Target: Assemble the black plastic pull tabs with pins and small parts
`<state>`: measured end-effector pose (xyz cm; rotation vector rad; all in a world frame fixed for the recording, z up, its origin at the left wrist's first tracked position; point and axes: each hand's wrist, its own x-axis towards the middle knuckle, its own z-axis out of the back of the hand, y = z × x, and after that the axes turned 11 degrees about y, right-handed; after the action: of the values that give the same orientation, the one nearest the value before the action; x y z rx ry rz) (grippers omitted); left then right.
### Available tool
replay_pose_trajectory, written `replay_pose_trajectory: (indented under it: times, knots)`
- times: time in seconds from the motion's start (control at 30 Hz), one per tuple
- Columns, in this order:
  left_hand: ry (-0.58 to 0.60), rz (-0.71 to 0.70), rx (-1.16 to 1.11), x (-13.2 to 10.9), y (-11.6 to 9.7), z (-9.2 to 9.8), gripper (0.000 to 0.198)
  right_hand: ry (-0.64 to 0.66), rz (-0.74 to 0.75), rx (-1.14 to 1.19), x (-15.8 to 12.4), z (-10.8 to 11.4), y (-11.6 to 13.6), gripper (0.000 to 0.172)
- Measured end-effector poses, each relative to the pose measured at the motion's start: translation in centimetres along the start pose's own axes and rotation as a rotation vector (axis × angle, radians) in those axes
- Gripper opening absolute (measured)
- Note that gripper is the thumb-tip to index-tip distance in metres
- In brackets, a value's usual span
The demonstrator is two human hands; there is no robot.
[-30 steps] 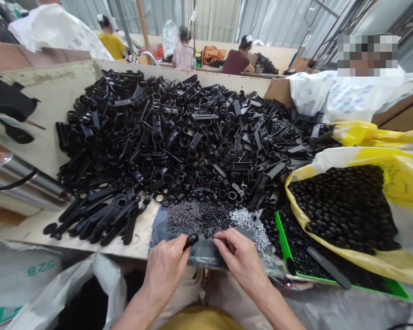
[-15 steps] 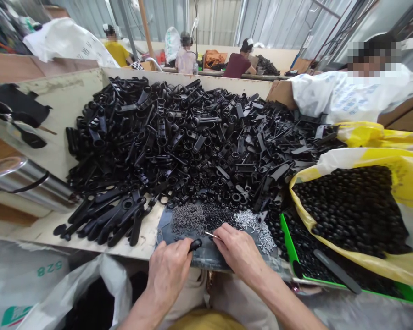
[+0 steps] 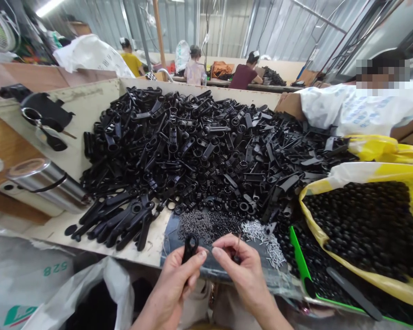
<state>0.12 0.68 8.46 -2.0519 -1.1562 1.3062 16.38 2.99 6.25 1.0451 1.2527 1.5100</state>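
Note:
My left hand (image 3: 179,279) is closed round a small black plastic part (image 3: 190,246) with a ring end, held upright near the table's front edge. My right hand (image 3: 239,266) pinches a thin metal pin (image 3: 238,241) just right of that part. Both hands hover over a dark mat (image 3: 206,256) carrying little heaps of dark springs (image 3: 196,224), tiny black pieces (image 3: 227,224) and silver pins (image 3: 261,233).
A huge pile of black plastic handles (image 3: 192,146) fills the table. A neat row of handles (image 3: 120,222) lies front left. A yellow bag of black round caps (image 3: 365,220) sits right above a green tray (image 3: 298,256). A steel flask (image 3: 48,183) lies left. Other people work behind.
My left hand lifted the black part up off the mat and turned it upright. My right hand picked a pin from the heap and raised it beside the part. The camera tilted up.

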Motion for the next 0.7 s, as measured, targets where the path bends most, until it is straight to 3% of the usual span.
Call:
replay_pose_trajectory:
  times: [0.13,0.4,0.57,0.7]
  knots:
    - [-0.006,0.018,-0.092,-0.2,0.1,-0.4,0.058,-0.004,0.028,0.042,-0.1,-0.9,-0.1,0.014]
    - [-0.003,-0.019,-0.061,-0.2,0.9,-0.2,0.055,-0.02,0.139,0.028,-0.6,-1.0,-1.2,0.005]
    - [-0.03,-0.013,-0.054,-0.1,0.9,-0.6,0.06,-0.005,0.305,-0.068,-1.0,-0.6,-1.1,0.01]
    - [0.002,0.025,-0.098,0.1,1.3,-0.6,0.058,-0.023,0.329,-0.119,-1.3,-0.5,-1.2,0.011]
